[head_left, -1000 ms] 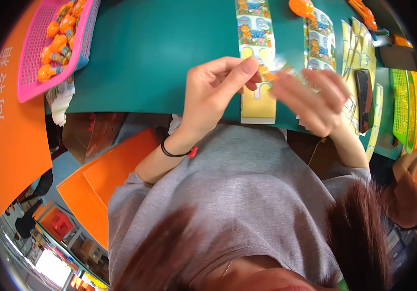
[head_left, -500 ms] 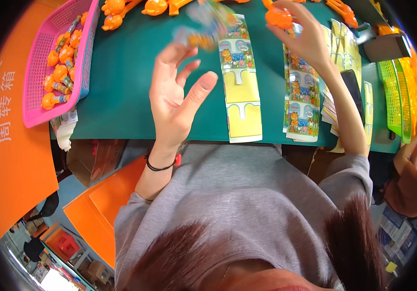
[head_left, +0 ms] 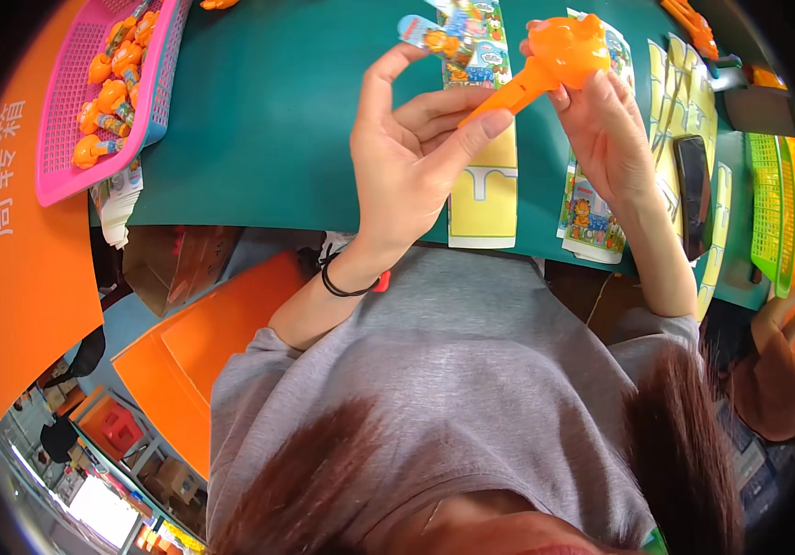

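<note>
My right hand grips the rounded animal head of an orange plastic toy between thumb and fingers. The toy is tilted, its flat handle pointing down and left. My left hand has its thumb over the handle's end, with fingers behind it. A colourful printed sticker clings to the raised left index fingertip. Below the hands lies a sticker strip on the green table; its near part is bare yellow backing.
At the left stands a pink basket holding several orange toys with stickered handles. More printed sticker sheets, yellow backing strips and a dark flat object lie at right. A green basket with orange pieces sits at the far right, near another person's arm.
My right hand has brought the orange toy nearer and toward the left. My left hand has moved right with the sticker, and its thumb and fingers now close on the toy's handle.
</note>
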The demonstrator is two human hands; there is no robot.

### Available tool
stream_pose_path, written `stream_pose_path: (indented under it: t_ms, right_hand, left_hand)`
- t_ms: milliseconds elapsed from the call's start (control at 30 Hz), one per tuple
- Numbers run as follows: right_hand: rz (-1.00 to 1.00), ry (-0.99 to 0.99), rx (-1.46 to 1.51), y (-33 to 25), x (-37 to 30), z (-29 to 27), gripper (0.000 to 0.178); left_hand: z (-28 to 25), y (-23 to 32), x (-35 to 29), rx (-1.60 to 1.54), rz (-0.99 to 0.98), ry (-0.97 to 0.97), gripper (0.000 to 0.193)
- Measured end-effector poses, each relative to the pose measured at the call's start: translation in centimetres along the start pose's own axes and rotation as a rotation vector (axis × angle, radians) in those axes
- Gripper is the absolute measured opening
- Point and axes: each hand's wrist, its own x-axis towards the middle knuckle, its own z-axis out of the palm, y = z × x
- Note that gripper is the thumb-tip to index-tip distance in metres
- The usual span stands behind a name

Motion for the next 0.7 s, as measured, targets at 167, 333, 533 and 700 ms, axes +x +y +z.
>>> stream_pose_path:
  t_ms: [167, 333, 533, 700]
  right_hand:
    - [0.086, -0.129, 0.392, -0.8, 0.9, -1.0, 0.056]
    - [0.279, -0.082, 0.330, -2.3, 0.4, 0.9, 0.052]
    - [0.271, -0.080, 0.271, -2.7, 0.4, 2.0, 0.053]
    - [0.244, -0.069, 0.241, -2.5, 0.3, 2.2, 0.055]
  left_hand:
    - [-3.2, 0.7, 0.5, -0.079, -0.066, 0.011, 0.020]
    - [-3.3, 3.0, 0.4, -0.067, -0.259, -0.209, 0.018]
    - [-1.9, 3.0, 1.2, 0.176, -0.322, -0.365, 0.024]
    - [-1.9, 2.9, 2.2, 0.198, -0.319, -0.378, 0.026]
